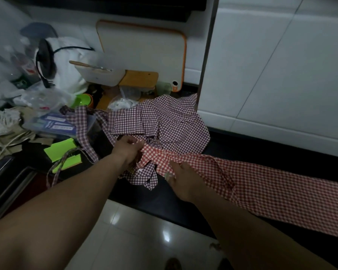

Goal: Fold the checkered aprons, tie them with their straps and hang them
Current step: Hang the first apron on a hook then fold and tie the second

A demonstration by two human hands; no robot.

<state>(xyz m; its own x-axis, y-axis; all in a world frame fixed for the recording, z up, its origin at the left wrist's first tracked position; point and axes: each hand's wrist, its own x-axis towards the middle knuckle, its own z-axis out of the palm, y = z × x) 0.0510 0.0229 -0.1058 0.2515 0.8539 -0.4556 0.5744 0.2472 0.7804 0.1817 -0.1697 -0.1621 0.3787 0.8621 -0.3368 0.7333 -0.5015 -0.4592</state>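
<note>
- Gingham cloth, thin and limp by the look of it: both aprons should be light to lift, will not keep a fold unaided, and will probably slide on the dark, glossy counter (242, 150).
- The red apron (271, 191) lies on the counter as a long narrow band, running from the right side of the view to the hands.
- The purple apron (164, 121) sits behind it in a loose heap and touches the red band's left end. A purple strap (82, 127) runs from the heap's left side toward the counter front.
- The left hand (128, 151) has a closed grip, with its fingers curled round the bunched left end of the red apron.
- The right hand (181, 178) lies on the band just beside the left hand, fingers bent onto the cloth. I cannot tell whether it pinches or only presses.
- The best hold is probably at the hemmed edges or where a strap is sewn on. Pinching through all the layers would stop the fold slipping apart.
- The two aprons overlap near the hands, so pulling the red one may drag purple cloth along with it.
- Clutter stands well behind, including a cutting board (141, 51) and a green bowl (82, 100).
</note>
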